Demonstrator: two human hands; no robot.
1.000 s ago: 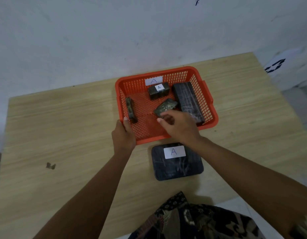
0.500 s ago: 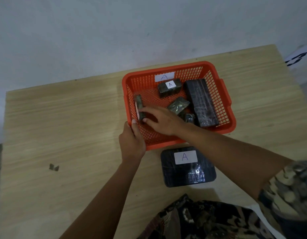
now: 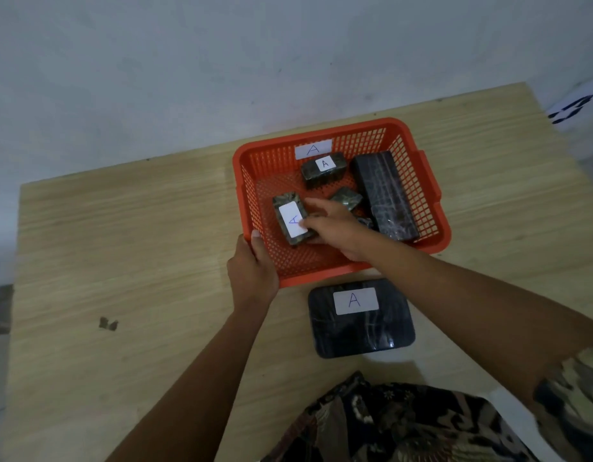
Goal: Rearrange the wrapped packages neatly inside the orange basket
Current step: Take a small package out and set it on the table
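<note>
While a pale, scuffed wall (image 3: 188,61) is closing off the far side of the scene, a light wood-grain tabletop (image 3: 121,245) is filling most of the view, with a small dark mark (image 3: 108,324) sitting on its left part. An orange plastic lattice basket (image 3: 431,208) is standing on the table near the far edge, a white label with an "A" stuck to its far wall.

The left hand (image 3: 251,275) is gripping the basket's near-left corner, thumb hooked over the rim and fingers curled under it.

Inside, a small wrapped package with a white "A" label (image 3: 292,219) is lying flat by the left wall, its label facing up and its long axis running from the near side to the far side, tilted slightly. The right hand (image 3: 335,228) is reaching in beside it, fingertips (image 3: 306,223) pressing against the package's right edge and label; whether they are actually clamping it I cannot tell.

A second small labelled package (image 3: 323,165) is lying crosswise by the far wall, a small tilted package (image 3: 345,198) is sitting just past the right hand, and a long black wrapped block (image 3: 385,191) is lying lengthwise along the right wall.

A flat black rounded package with an "A" label (image 3: 361,318) is resting on the table just in front of the basket.
</note>
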